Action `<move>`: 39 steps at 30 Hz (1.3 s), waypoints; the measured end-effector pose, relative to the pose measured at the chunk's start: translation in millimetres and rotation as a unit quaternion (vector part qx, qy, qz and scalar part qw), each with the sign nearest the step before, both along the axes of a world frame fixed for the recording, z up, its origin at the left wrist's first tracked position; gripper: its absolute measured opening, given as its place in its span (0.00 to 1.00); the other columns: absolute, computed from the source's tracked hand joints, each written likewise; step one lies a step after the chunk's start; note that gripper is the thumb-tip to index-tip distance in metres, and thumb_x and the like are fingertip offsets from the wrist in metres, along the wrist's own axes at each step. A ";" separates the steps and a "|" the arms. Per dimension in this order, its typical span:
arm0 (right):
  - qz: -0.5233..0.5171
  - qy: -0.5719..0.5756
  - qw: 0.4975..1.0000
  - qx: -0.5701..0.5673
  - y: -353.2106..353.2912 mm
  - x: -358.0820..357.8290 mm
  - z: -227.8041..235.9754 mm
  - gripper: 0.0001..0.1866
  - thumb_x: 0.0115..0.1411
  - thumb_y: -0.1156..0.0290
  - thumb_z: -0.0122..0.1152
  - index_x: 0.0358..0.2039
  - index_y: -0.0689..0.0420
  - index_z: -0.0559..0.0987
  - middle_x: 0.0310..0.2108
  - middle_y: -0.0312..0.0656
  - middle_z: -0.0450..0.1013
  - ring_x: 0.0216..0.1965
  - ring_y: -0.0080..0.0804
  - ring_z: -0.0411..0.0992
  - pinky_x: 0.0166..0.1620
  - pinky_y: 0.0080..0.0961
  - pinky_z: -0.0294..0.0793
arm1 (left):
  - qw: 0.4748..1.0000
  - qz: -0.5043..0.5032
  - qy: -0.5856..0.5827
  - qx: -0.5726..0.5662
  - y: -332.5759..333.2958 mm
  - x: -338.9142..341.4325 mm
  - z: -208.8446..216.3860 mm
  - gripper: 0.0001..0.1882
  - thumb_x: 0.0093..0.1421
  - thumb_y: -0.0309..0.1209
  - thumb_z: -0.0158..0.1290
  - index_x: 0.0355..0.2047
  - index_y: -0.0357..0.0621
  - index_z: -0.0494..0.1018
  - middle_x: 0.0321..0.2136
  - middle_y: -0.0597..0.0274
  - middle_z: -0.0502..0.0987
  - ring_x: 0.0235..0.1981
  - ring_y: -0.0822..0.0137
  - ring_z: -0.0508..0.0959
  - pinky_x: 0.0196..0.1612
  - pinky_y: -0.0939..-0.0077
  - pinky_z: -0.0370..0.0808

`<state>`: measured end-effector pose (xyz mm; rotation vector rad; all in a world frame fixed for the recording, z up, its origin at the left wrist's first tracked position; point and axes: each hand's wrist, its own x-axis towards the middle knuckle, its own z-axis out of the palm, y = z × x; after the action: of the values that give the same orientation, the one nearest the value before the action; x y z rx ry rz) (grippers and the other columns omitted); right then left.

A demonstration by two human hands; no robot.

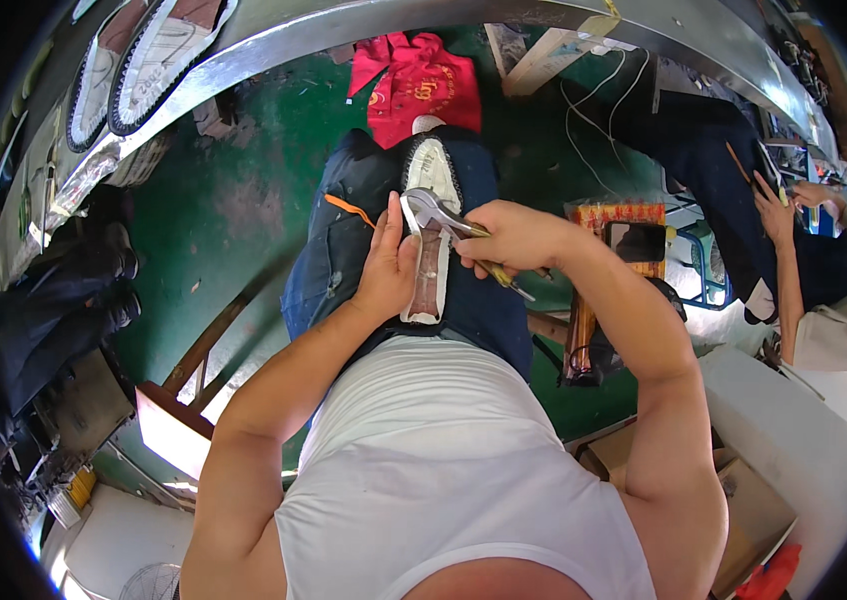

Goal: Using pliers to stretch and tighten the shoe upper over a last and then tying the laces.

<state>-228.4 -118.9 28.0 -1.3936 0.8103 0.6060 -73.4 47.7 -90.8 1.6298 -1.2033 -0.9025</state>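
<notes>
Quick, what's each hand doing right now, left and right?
Left hand: closed around the side of the shoe on the lap, steadying it.
Right hand: closed on metal pliers, jaws at the shoe's edge.

Green floor (243, 200), metal bench edge (363, 30), cardboard boxes (743, 510)
</notes>
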 end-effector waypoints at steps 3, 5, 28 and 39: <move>-0.097 -0.032 0.994 -0.047 27.6 -5.2 -24.0 0.13 0.64 0.64 0.60 0.32 0.63 0.77 0.22 0.40 0.76 0.22 0.23 0.73 0.27 0.26 0.73 | 1.000 -0.011 -0.008 -0.023 -0.1 2.0 -0.3 0.34 0.69 0.28 0.42 0.72 0.43 0.43 0.64 0.35 0.56 0.64 0.42 0.61 0.66 0.65 0.59; -0.213 -0.082 0.973 -0.026 56.3 -9.1 -47.1 0.13 0.65 0.64 0.59 0.32 0.63 0.77 0.22 0.39 0.76 0.22 0.23 0.73 0.27 0.25 0.73 | 0.999 -0.022 -0.020 -0.019 -3.3 2.3 4.2 0.33 0.69 0.28 0.42 0.72 0.46 0.45 0.64 0.33 0.55 0.64 0.39 0.61 0.65 0.64 0.60; 0.039 -0.186 0.896 -0.401 1.9 11.6 -28.7 0.21 0.71 0.59 0.46 0.29 0.65 0.68 0.26 0.59 0.74 0.29 0.59 0.74 0.34 0.46 0.71 | 0.980 -0.003 -0.155 0.128 -8.9 -10.0 39.3 0.36 0.68 0.42 0.43 0.72 0.52 0.43 0.63 0.26 0.56 0.57 0.31 0.69 0.55 0.50 0.73; 0.105 -0.098 0.887 -0.439 50.6 -28.4 -28.7 0.16 0.69 0.61 0.50 0.34 0.64 0.69 0.29 0.60 0.73 0.34 0.62 0.73 0.37 0.51 0.71 | 0.988 -0.035 -0.020 0.152 14.9 0.8 16.6 0.51 0.65 0.37 0.54 0.71 0.40 0.27 0.70 0.38 0.47 0.71 0.51 0.52 0.69 0.68 0.53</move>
<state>-256.8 -68.4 -0.7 -2.3549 0.8045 0.2312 -72.6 62.6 -74.2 1.8611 -1.2013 -1.1477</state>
